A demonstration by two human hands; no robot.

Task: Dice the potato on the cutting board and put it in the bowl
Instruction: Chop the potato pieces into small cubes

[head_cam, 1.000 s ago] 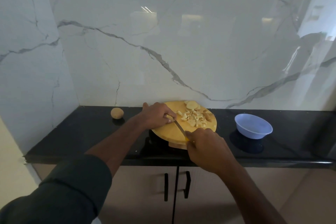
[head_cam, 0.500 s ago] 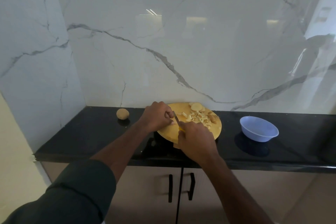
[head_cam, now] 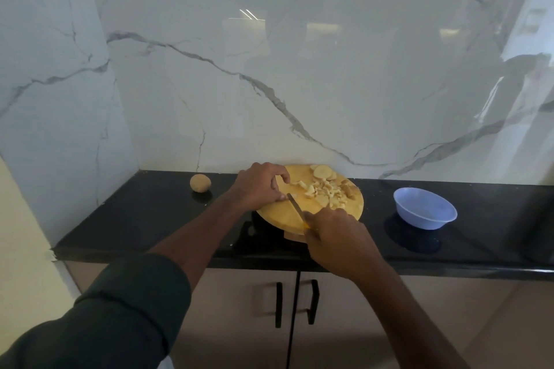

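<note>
Two hands (head_cam: pixel 260 186) (head_cam: pixel 335 237), one knife (head_cam: pixel 295 206), one board (head_cam: pixel 280 213), one bowl (head_cam: pixel 425 208), one whole potato (head_cam: pixel 200 182).

One cutting board (head_cam: pixel 278 213), one knife (head_cam: pixel 295 206), one bowl (head_cam: pixel 424 208) and one whole potato (head_cam: pixel 200 182) are counted; the diced pieces (head_cam: pixel 325 192) are too many to be numbered.

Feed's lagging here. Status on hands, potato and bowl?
Right hand grips knife, blade on cutting board. Left hand curled beside blade; what it holds is hidden. Diced potato on board; bowl without potato, unobstructed.
</note>
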